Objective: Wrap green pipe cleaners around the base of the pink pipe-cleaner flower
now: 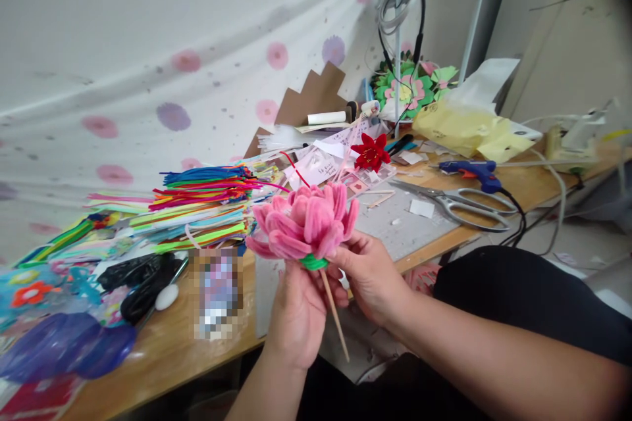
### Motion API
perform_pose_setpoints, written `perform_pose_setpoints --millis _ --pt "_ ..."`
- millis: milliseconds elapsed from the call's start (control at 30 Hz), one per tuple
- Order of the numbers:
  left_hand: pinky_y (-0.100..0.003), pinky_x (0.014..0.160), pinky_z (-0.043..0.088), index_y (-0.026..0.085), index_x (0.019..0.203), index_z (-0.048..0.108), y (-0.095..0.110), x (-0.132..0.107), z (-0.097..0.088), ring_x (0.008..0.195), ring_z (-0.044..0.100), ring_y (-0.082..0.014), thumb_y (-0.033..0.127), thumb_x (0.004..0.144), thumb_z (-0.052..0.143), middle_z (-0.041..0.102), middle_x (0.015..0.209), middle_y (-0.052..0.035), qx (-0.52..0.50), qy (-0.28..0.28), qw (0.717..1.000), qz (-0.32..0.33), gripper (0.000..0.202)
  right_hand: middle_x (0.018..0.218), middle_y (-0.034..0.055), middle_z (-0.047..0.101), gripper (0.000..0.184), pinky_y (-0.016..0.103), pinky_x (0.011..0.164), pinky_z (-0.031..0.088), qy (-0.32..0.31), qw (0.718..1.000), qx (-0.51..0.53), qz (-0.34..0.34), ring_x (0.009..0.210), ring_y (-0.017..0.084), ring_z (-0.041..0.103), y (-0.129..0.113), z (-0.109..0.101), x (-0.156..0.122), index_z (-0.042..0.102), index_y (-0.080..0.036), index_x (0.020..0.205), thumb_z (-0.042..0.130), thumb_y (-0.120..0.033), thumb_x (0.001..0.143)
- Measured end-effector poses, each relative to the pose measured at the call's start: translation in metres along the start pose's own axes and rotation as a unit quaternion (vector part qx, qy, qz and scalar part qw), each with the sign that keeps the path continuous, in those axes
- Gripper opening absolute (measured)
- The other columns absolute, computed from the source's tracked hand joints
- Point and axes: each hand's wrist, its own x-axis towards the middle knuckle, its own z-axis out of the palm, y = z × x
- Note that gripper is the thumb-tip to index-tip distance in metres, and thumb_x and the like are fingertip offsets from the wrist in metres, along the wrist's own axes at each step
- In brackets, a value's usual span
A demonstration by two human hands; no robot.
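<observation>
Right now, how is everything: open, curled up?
Fuzzy pink flower on wooden stick: held, open.
Left hand: under the flower.
Right hand: holding at the green base.
Red pointed flower: open.
Silver metal scissors: lying flat.
Blue plastic glue gun: lying down.
Grey cable: coiled, hanging.
Yellow plastic bag: crumpled.

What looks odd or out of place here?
The scissors seem to poke past the front edge of the table, where they might get knocked off. A pixelated patch hides whatever sits left of the pink flower, which looks intact.
</observation>
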Motion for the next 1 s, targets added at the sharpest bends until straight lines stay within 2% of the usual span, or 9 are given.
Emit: perform_pose_setpoints --millis 100,200,267,433,633,733,867,1000 --pt "-0.022 0.049 0.045 0.016 0.085 0.060 0.000 0.000 0.000 0.058 0.058 -0.0126 0.052 0.069 0.069 0.065 0.077 -0.0033 -0.004 0.013 0.999 0.035 0.040 0.052 -0.0045 0.060 0.028 0.015 0.026 0.033 0.022 0.999 -0.012 -0.021 0.030 0.005 0.044 -0.002 0.003 0.001 0.060 -0.016 0.076 0.078 -0.033 0.063" --pt "-0.020 0.045 0.041 0.016 0.079 0.059 0.001 0.001 0.002 0.048 0.051 -0.0093 0.050 0.070 0.069 0.058 0.061 0.0004 0.003 0.020 0.999 0.044 0.037 0.047 -0.0057 0.057 0.027 0.018 0.027 0.036 0.018 1.000 -0.017 -0.018 0.029 0.008 0.046 -0.005 0.006 0.001 0.057 -0.017 0.075 0.077 -0.034 0.064" --pt "-0.017 0.040 0.036 0.015 0.073 0.056 0.003 0.002 0.004 0.042 0.044 -0.0067 0.051 0.072 0.066 0.054 0.054 0.0018 -0.004 0.025 1.000 0.017 0.037 0.047 -0.0055 0.057 0.027 0.019 0.030 0.038 0.032 0.999 -0.016 -0.015 0.032 0.009 0.048 -0.005 0.007 0.001 0.058 -0.017 0.074 0.077 -0.032 0.064" --pt "-0.013 0.035 0.026 0.015 0.066 0.050 0.009 0.004 0.008 0.036 0.031 -0.0034 0.052 0.077 0.060 0.046 0.046 0.0033 -0.029 0.025 0.997 -0.074 0.040 0.057 -0.0018 0.063 0.024 0.020 0.045 0.046 0.113 0.992 -0.016 -0.053 0.048 0.009 0.055 -0.005 0.007 0.006 0.063 -0.016 0.070 0.080 -0.024 0.056" --pt "-0.013 0.033 0.023 0.013 0.064 0.052 0.007 0.007 0.006 0.032 0.027 -0.0025 0.052 0.083 0.052 0.041 0.041 0.0044 -0.053 0.039 0.990 -0.121 0.044 0.055 -0.0027 0.062 0.026 0.019 0.041 0.043 0.127 0.990 -0.013 -0.056 0.044 0.009 0.053 -0.002 0.005 0.009 0.061 -0.016 0.068 0.081 -0.024 0.054" --pt "-0.013 0.035 0.026 0.013 0.065 0.052 0.004 0.008 0.005 0.034 0.033 -0.0033 0.054 0.082 0.052 0.046 0.044 0.0029 -0.075 0.030 0.991 -0.110 0.045 0.048 -0.0055 0.058 0.029 0.018 0.037 0.040 0.108 0.994 0.005 -0.030 0.037 0.007 0.050 0.001 0.004 0.008 0.058 -0.017 0.071 0.081 -0.027 0.057" --pt "-0.015 0.039 0.032 0.014 0.072 0.055 0.005 0.008 0.002 0.040 0.043 -0.0062 0.062 0.076 0.053 0.054 0.053 -0.0003 -0.089 -0.005 0.992 -0.088 0.049 0.043 -0.0082 0.054 0.029 0.017 0.033 0.036 0.045 0.999 0.011 0.024 0.031 0.007 0.047 0.004 0.001 0.010 0.055 -0.018 0.078 0.077 -0.033 0.066" --pt "-0.013 0.038 0.023 0.014 0.074 0.054 0.007 0.010 -0.004 0.037 0.032 -0.0026 0.058 0.077 0.057 0.048 0.049 0.0032 -0.111 -0.007 0.990 -0.091 0.044 0.047 -0.0052 0.057 0.029 0.019 0.038 0.040 0.012 0.999 -0.027 0.017 0.036 0.008 0.049 0.008 -0.003 0.018 0.060 -0.016 0.078 0.077 -0.036 0.065"
